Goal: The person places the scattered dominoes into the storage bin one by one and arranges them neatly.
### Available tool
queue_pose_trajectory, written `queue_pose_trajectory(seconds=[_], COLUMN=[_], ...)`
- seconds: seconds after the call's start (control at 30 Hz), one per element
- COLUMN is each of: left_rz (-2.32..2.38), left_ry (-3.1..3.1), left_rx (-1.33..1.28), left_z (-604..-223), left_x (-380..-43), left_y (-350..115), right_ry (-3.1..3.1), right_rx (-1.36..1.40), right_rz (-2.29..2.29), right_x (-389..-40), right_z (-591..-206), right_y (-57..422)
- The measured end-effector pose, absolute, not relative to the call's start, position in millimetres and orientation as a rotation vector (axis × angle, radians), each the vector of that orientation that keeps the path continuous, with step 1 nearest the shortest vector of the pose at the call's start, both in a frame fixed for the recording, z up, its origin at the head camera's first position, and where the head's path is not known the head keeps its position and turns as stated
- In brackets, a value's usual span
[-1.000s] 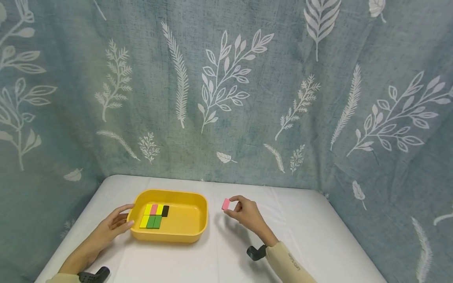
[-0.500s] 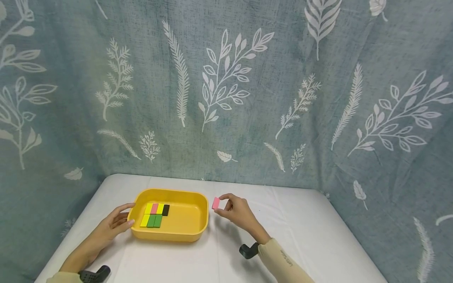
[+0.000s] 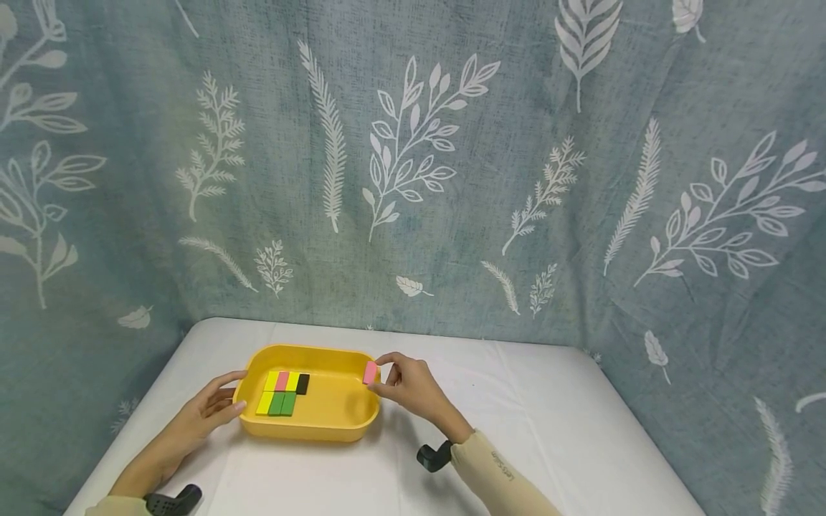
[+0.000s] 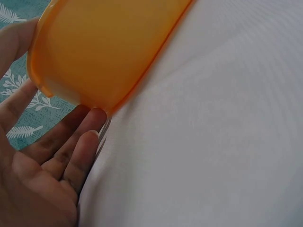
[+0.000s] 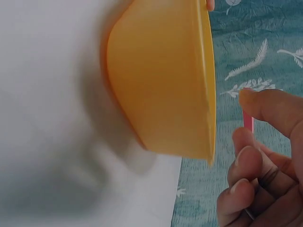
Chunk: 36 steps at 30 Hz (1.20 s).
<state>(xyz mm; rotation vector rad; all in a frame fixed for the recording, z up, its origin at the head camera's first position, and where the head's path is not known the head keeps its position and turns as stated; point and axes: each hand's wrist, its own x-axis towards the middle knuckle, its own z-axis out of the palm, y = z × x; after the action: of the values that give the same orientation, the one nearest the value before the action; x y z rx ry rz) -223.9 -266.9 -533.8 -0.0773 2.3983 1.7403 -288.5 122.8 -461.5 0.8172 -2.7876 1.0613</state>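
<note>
A yellow plastic tray (image 3: 329, 432) stands on the white table, with small rectangular tiles in its left half. Among them are yellow tiles (image 3: 263, 403), green tiles (image 3: 282, 404), a pink tile (image 3: 281, 381) and a black tile (image 3: 302, 384), set in two rows. My left hand (image 3: 200, 419) holds the tray's left end, thumb and fingers spread along the rim. Between thumb and fingers, my right hand (image 3: 413, 387) pinches another pink tile (image 3: 370, 373) over the tray's right rim. In the right wrist view this pink tile (image 5: 248, 121) shows edge-on, higher than the rim.
A white cloth covers the table (image 3: 548, 423). Behind and at both sides hangs a blue-green curtain (image 3: 413, 272) with white leaf prints. Each wrist wears a black device, the right one (image 3: 434, 456) hanging close over the table in front of the tray's right end.
My right hand has moved left with the pink tile, from beside the tray to above its right rim. The left hand, the tray and the tiles in it stay as they were.
</note>
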Motion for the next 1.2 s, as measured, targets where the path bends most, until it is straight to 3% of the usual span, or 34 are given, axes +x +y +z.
queue_pose_trajectory(seconds=[1.2], left_rz=[1.755], left_ry=[2.4], left_rx=[-0.076], left_z=[-532.5], left_x=[-224.3], left_y=[-266.8], right_ry=[-2.953], right_rx=[0.976], right_rz=[1.0], right_x=[-288.8], right_z=[-479.3], right_y=[44.1])
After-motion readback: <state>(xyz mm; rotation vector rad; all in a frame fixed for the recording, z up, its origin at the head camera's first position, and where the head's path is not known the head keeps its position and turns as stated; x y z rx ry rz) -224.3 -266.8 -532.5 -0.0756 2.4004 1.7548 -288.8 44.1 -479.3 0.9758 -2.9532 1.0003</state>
